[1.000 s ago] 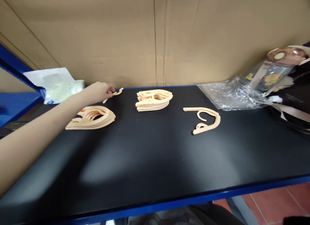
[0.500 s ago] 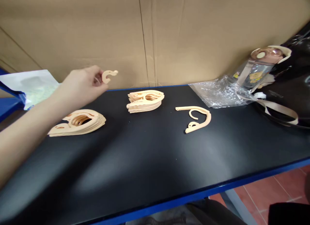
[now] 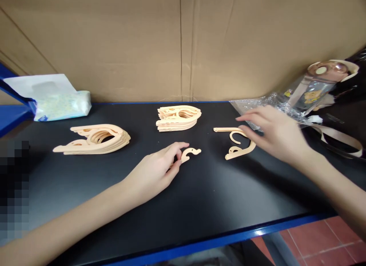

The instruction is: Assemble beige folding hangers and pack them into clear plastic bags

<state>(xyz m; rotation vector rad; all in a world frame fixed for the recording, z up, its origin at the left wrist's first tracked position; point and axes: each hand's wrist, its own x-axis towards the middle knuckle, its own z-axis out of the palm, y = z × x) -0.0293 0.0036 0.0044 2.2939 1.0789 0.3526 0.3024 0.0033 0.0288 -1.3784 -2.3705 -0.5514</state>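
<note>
My left hand [image 3: 158, 170] pinches a small peach hook-shaped piece [image 3: 191, 153] just above the black tabletop [image 3: 183, 205], near the middle. My right hand [image 3: 274, 132] reaches in from the right, fingers spread, over a large peach curved piece [image 3: 239, 148] lying flat; its fingertips are at that piece's upper arm. Two stacks of similar peach pieces lie farther back: one stack [image 3: 95, 138] at the left, another stack [image 3: 178, 118] in the centre.
A cardboard wall [image 3: 183, 44] closes the back. A white packet [image 3: 54, 98] sits at the back left by a blue frame. Crinkled clear plastic [image 3: 257, 105], a bottle [image 3: 317, 83] and a dark bag with a strap [image 3: 340, 132] crowd the right.
My left hand carried the small hook piece from the back left down to the table's middle. My right hand has come into view over the large curved piece.
</note>
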